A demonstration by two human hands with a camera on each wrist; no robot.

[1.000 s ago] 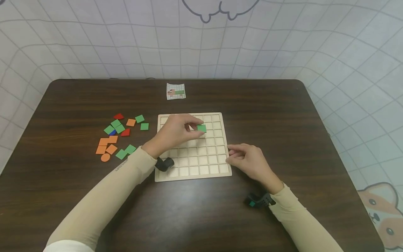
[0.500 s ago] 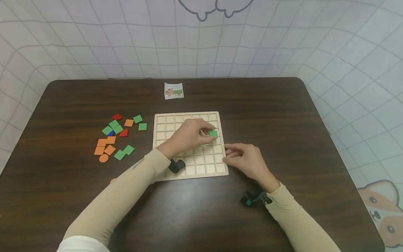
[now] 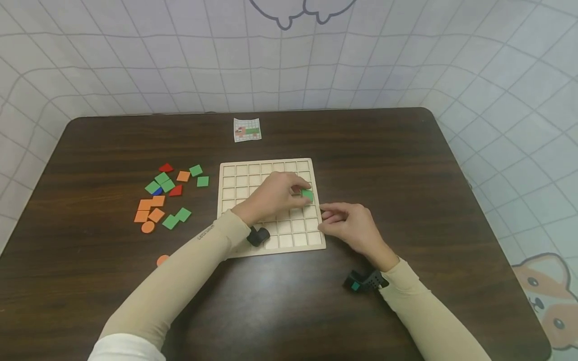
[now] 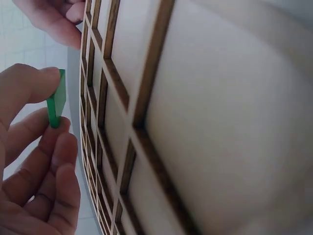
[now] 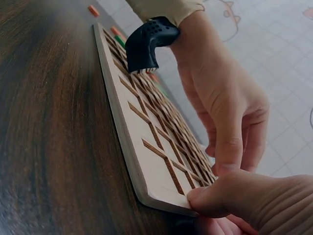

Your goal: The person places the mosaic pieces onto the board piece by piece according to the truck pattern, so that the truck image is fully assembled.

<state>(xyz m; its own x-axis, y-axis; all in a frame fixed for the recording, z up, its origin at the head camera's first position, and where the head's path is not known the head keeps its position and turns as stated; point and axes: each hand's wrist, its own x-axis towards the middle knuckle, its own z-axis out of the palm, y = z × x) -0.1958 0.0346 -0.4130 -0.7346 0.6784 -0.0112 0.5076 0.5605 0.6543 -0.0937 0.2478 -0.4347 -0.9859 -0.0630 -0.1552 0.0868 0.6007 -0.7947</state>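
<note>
Between thumb and fingers, my left hand (image 3: 276, 194) pinches a small green square tile (image 3: 307, 195). It hovers over the right side of a pale wooden grid board (image 3: 292, 241). The left wrist view shows the tile (image 4: 57, 100) tipped on edge and apart from the grid. At the board's right edge is my right hand (image 3: 355, 226); in the right wrist view its thumb (image 5: 210, 198) lies on the rim with fingers below, gripping the board. The cells that I can see hold no tiles; my left hand and forearm hide some.
Left of the board lie loose green tiles (image 3: 171, 221), orange tiles (image 3: 156, 215), red pieces (image 3: 176, 190) and a partly covered blue piece (image 3: 157, 191). An orange disc (image 3: 162, 260) sits beside my left sleeve. Behind the board is a printed pattern card (image 3: 247, 130).
My left hand has carried the green tile rightward and slightly nearer to me, toward the board's right edge. My right hand stays at that edge. The head view has shifted slightly.
</note>
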